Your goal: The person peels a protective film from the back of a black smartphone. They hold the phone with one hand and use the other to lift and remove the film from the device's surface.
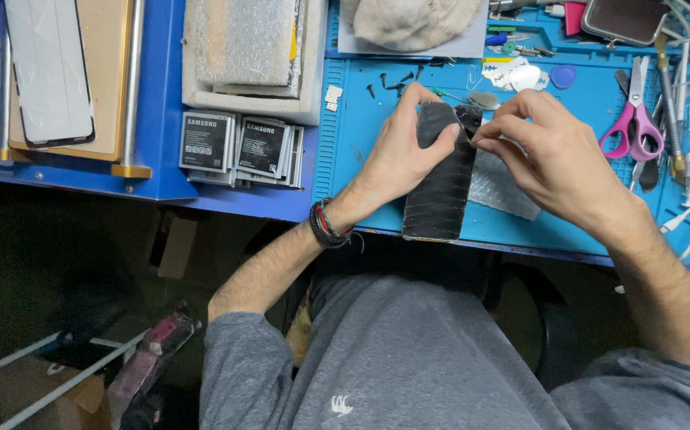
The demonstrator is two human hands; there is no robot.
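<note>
A long black phone panel [441,187] lies lengthwise on the blue work mat [361,135], its near end at the mat's front edge. My left hand [397,155] grips the panel's far left edge, thumb on its top face. My right hand [552,155] pinches at the panel's far right corner with thumb and forefinger. A clear plastic film piece [500,187] lies on the mat under my right hand. Small black screws [389,82] are scattered on the mat just beyond my hands.
Pink-handled scissors [636,119] and several tools lie at the right. Stacked phone batteries [237,147] sit left of the mat, foam packing [245,48] behind them. A glass screen panel [50,72] rests on a tan board at far left. A white cloth [409,20] lies at the back.
</note>
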